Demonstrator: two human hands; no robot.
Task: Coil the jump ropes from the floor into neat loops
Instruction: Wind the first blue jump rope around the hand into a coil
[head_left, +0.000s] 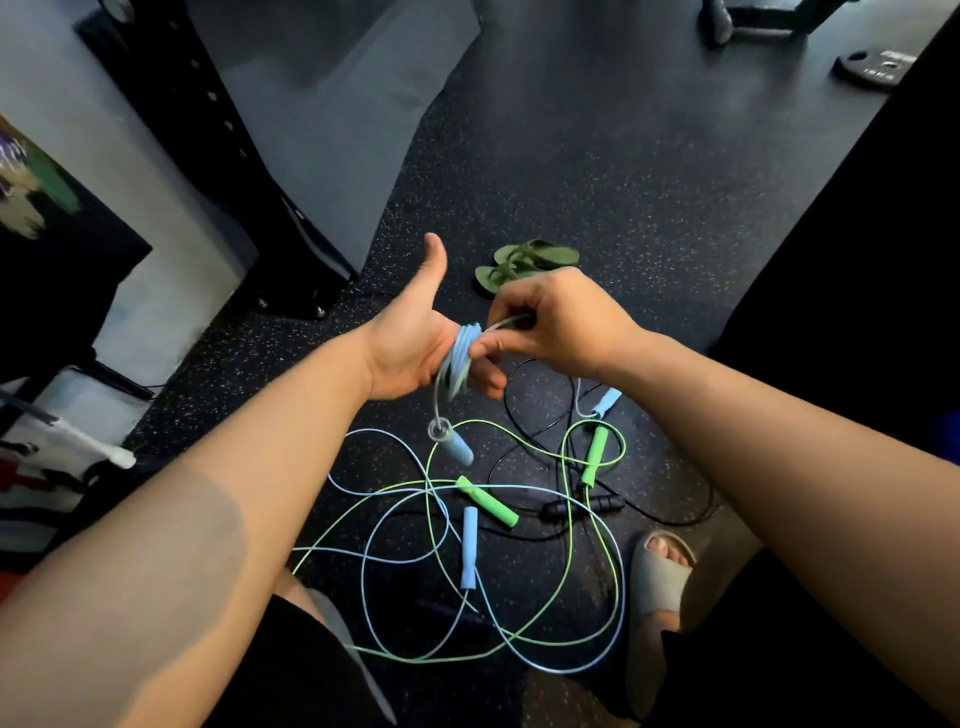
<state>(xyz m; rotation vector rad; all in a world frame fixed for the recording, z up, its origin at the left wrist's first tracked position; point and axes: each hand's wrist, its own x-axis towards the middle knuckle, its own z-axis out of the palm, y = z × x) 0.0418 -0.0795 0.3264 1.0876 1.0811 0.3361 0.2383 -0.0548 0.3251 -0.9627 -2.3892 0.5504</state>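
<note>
Coils of blue jump rope (457, 358) wrap the pressed-together fingers (488, 383) of the left hand (410, 343); the right hand (550, 322) pinches the feeding strand. Its trailing length could snag the green jump rope (488, 501) on the floor (571, 182).

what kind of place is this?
Likely a gym: speckled rubber floor, a weight plate lying on it, a black holed rack upright, and jump ropes underfoot.
</note>
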